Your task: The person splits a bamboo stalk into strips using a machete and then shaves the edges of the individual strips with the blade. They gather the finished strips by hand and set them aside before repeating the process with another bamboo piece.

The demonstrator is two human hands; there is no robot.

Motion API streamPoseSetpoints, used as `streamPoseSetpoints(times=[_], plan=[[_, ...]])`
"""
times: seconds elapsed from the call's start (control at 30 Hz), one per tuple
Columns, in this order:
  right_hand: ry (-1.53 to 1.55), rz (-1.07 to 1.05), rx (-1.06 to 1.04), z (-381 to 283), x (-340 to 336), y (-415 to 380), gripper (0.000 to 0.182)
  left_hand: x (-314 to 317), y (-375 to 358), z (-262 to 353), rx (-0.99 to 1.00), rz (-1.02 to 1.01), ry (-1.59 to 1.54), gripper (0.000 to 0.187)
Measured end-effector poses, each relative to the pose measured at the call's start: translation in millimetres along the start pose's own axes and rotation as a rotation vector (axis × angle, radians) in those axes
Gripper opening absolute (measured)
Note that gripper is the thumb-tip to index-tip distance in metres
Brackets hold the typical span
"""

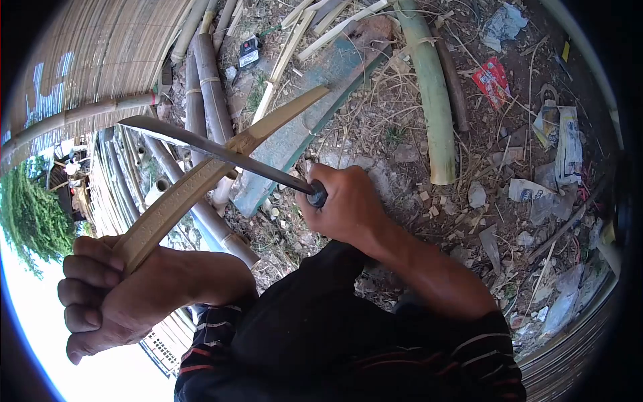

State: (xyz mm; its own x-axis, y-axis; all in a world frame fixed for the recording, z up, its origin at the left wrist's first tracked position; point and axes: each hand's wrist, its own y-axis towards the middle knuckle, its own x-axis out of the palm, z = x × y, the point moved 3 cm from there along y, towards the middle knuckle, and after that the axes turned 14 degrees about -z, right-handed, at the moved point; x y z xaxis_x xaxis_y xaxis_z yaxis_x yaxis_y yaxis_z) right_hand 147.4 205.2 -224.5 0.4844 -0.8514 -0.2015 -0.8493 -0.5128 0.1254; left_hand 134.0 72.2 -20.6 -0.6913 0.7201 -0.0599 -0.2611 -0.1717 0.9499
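My left hand [134, 288], at the lower left, is closed around the near end of a split bamboo strip [177, 199]. The strip slants up and to the right, with a node about halfway along it. In my right hand [348, 204] is the dark handle of a machete [261, 169], gripped in a fist. Its long blade points left and crosses the strip close to the node, appearing to touch it. Most of the machete's handle is hidden by my fingers.
A green bamboo pole [432, 100] and a greenish board [301, 137] lie on the littered ground. Grey bamboo poles [211, 87] rest at the left beside a woven bamboo screen [100, 53]. A red wrapper [492, 82] and plastic scraps [568, 144] lie on the right.
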Motion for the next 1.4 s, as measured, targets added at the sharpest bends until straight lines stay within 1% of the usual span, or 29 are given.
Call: streamPoseSetpoints(times=[0.07,0.13,0.2,0.23,0.27,0.33,0.37,0.4,0.47,0.53,0.57,0.6,0.63,0.67,0.73,0.77,0.8,0.83,0.87,0.9,0.97,1.0,1.07,1.13,1.2,1.23,1.27,1.37,1.4], plan=[[-0.062,-0.119,0.195,-5.7,-0.1,-0.8,0.025,-5.0,1.0,-7.2,-0.024,0.147,0.189,0.062],[-0.092,-0.117,0.177,-14.1,-1.8,-7.4,0.024,-11.1,-0.8,-6.5,0.013,0.075,0.126,0.058],[0.002,0.030,-0.081,3.9,3.8,-9.9,0.023,-18.8,-2.4,-6.0,0.002,0.028,-0.104,0.057],[-0.093,-0.124,0.243,34.2,7.9,-1.6,0.029,-19.9,-1.7,-8.0,-0.007,0.023,-0.103,0.057],[-0.090,-0.118,0.249,23.7,3.3,-3.0,0.029,-20.5,-0.3,-11.7,-0.028,0.054,-0.018,0.057],[-0.115,-0.243,0.289,-7.8,-6.7,-5.1,0.029,-20.7,-0.4,-13.7,-0.039,0.083,0.069,0.058],[-0.077,-0.182,0.120,-19.5,-8.6,-13.1,0.029,-21.6,-1.5,-10.6,-0.010,0.075,0.022,0.057],[-0.073,-0.188,0.128,-3.8,-3.0,-10.4,0.029,-21.7,-3.6,-8.1,0.019,0.074,-0.019,0.056],[-0.100,-0.019,0.098,39.2,12.5,-2.8,0.029,-17.7,-4.2,-7.0,0.022,0.038,-0.008,0.055],[-0.184,-0.034,0.136,39.9,2.5,2.7,0.031,-18.4,-0.7,-16.7,-0.015,0.147,0.111,0.056],[-0.146,-0.064,0.117,17.0,-5.5,-2.1,0.027,-22.5,-0.8,-18.0,0.005,0.080,0.152,0.055],[-0.088,-0.096,0.130,-0.5,-2.8,-13.5,0.022,-26.9,-0.8,-14.4,0.004,0.083,0.066,0.053],[-0.089,-0.052,-0.058,-7.5,0.2,-20.2,0.024,-25.6,-2.5,-12.4,0.024,0.061,0.031,0.053],[-0.087,-0.063,-0.060,12.6,0.3,-8.0,0.024,-24.1,-2.4,-9.8,0.050,0.044,0.004,0.052],[-0.106,-0.081,0.228,65.8,-0.5,14.3,0.025,-16.6,-0.9,-13.9,0.018,0.101,0.128,0.053],[-0.239,-0.133,0.283,58.1,4.0,15.9,0.024,-21.6,3.3,-23.5,-0.003,0.118,0.143,0.053],[-0.245,-0.166,0.302,32.7,-4.0,10.8,0.024,-21.2,4.2,-26.2,-0.024,0.142,0.186,0.053],[-0.198,-0.119,0.202,20.6,-2.5,0.0,0.024,-22.3,2.6,-20.0,0.006,0.099,0.118,0.053],[-0.152,-0.070,0.113,15.1,-2.6,-8.0,0.023,-21.9,-0.6,-13.8,0.026,0.055,0.046,0.053],[-0.158,-0.067,0.108,30.5,-3.0,-3.1,0.023,-17.3,-2.4,-11.3,0.063,0.047,0.113,0.052],[-0.157,-0.055,0.165,83.7,9.6,11.4,0.023,-13.8,0.7,-16.1,0.032,0.093,0.162,0.052],[-0.298,-0.057,0.291,114.9,10.1,26.9,0.022,-12.1,1.5,-18.8,0.003,0.149,0.189,0.052],[-0.344,-0.085,0.353,78.2,-0.1,25.7,0.025,-15.9,8.6,-39.7,-0.108,0.242,0.289,0.052],[-0.305,-0.101,0.394,59.7,1.2,10.4,0.024,-15.7,4.7,-30.0,-0.018,0.123,0.159,0.051],[-0.157,-0.050,-0.100,57.6,2.4,2.0,0.018,-16.6,4.9,-29.9,0.006,0.092,0.114,0.051],[-0.167,-0.035,0.084,100.3,11.0,14.4,0.018,-16.2,5.9,-30.8,-0.012,0.094,0.150,0.051],[-0.364,-0.086,0.490,139.2,5.9,31.5,0.020,-14.3,6.7,-30.1,-0.028,0.107,0.168,0.051],[-0.385,-0.151,0.509,119.7,-11.1,34.7,0.021,-20.5,8.2,-39.5,-0.066,0.183,0.203,0.052],[-0.353,-0.183,0.438,93.5,-9.3,23.1,0.020,-19.5,8.3,-39.8,-0.061,0.159,0.186,0.052]])
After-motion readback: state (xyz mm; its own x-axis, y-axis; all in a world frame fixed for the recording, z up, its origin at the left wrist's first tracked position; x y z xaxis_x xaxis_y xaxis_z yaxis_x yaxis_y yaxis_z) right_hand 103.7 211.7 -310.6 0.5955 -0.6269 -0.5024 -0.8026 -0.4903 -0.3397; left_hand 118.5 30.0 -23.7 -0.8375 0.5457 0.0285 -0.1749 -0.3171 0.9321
